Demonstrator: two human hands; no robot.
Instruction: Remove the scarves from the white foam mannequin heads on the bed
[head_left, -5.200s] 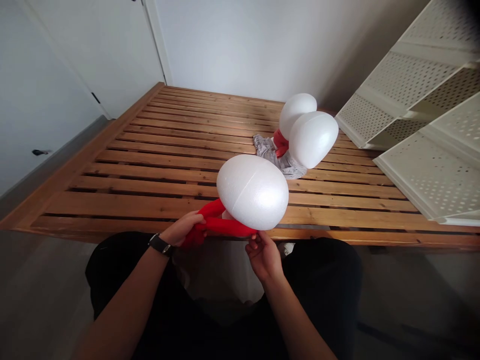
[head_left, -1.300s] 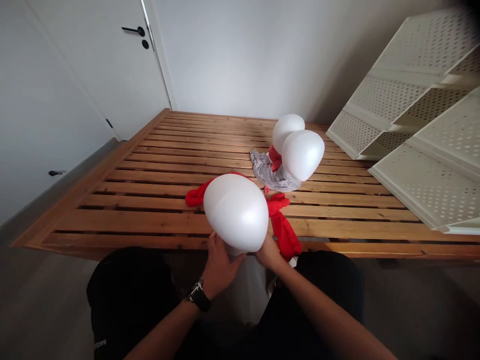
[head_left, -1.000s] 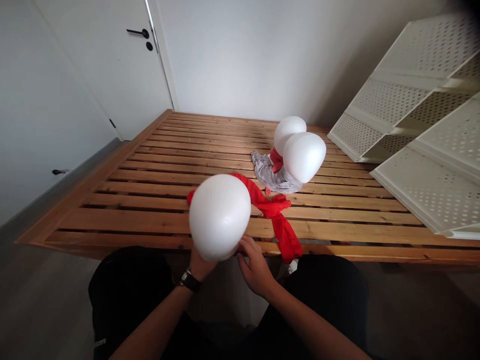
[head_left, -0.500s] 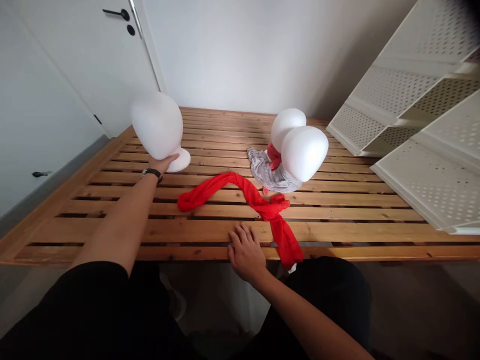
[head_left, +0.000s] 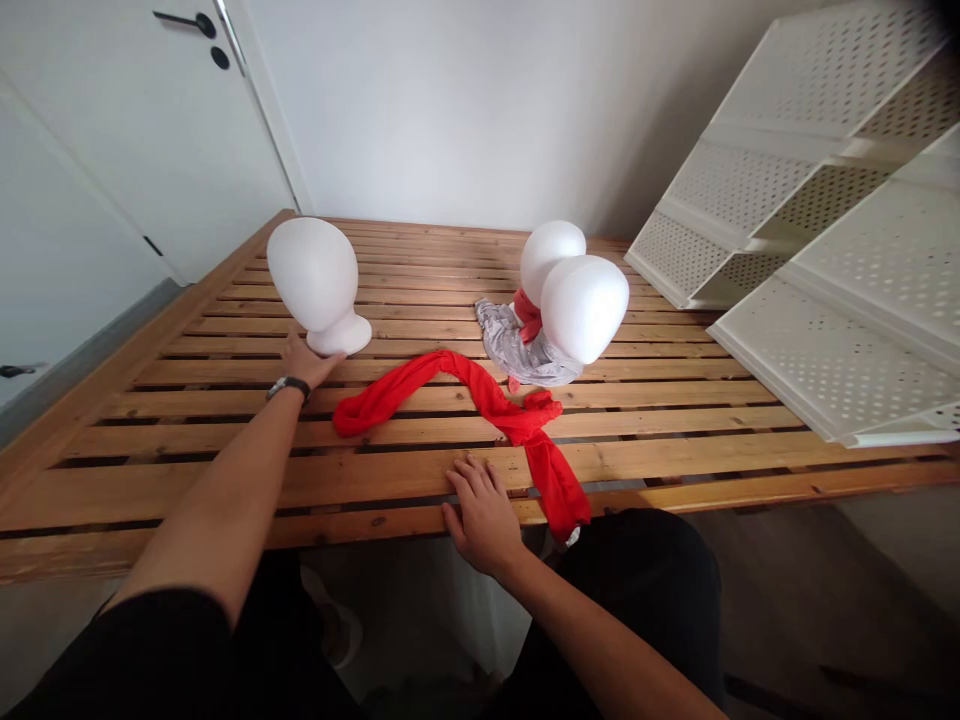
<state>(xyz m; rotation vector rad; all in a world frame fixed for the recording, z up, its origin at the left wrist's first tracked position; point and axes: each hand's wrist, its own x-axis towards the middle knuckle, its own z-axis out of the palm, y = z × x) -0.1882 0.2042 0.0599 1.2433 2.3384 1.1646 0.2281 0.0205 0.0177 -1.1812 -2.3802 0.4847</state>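
A white foam mannequin head stands upright at the far left of the slatted wooden platform. My left hand reaches out to it and holds its base, with the fingers mostly hidden behind it. My right hand lies flat on the near slats, fingers spread and holding nothing. A red scarf lies loose across the slats between my hands, its end hanging over the near edge just right of my right hand.
Two more white foam heads lie at the back with a grey cloth and a red cloth around them. White perforated shelving leans at the right. A white door stands at the left.
I lifted the foam head off the red scarf and carried it to the far left with my left hand, setting it on the slats. My right hand let go and settled flat.
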